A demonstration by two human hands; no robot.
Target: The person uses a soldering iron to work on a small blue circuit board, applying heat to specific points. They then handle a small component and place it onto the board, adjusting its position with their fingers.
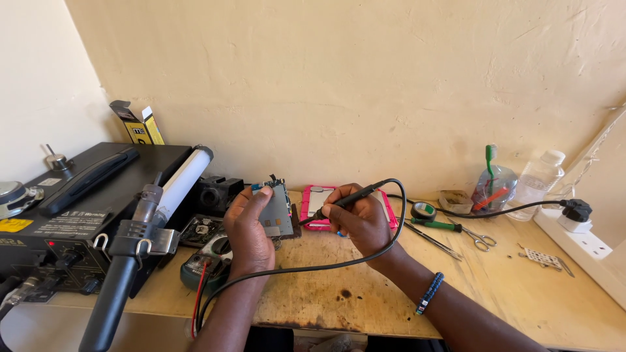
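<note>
So the circuit board (276, 210) is what everything hangs on here. It's held up off the bench, tilted nearly upright, long side running up and down, face turned toward my right. My left hand (251, 228) is wrapped around its left edge and back, fingers clamped on it. The probe (339, 201) comes in from the right: my right hand (358, 218) grips it like a pen, and its long axis slants down and left, tip touching or just short of the board's lower right face. Can't quite tell which from this angle. So the board sits directly left of the right hand, very near, and the right hand is the one that does the fine work.

The probe's black cable (313, 266) loops up over my right hand, then sweeps down under my wrist and back left toward the multimeter (205, 264), which lies flat on the bench just below my left hand. That loop is the main thing that could snag.

Behind the board there's a pink phone case (313, 207) lying flat. Left is crowded: a black hot air station (72, 221) with its handle (137, 254) sticking out toward me. Right has more room, just tweezers (430, 240) and scissors (479, 240) near the back, and the bench edge (339, 322) is close below my wrists.
</note>
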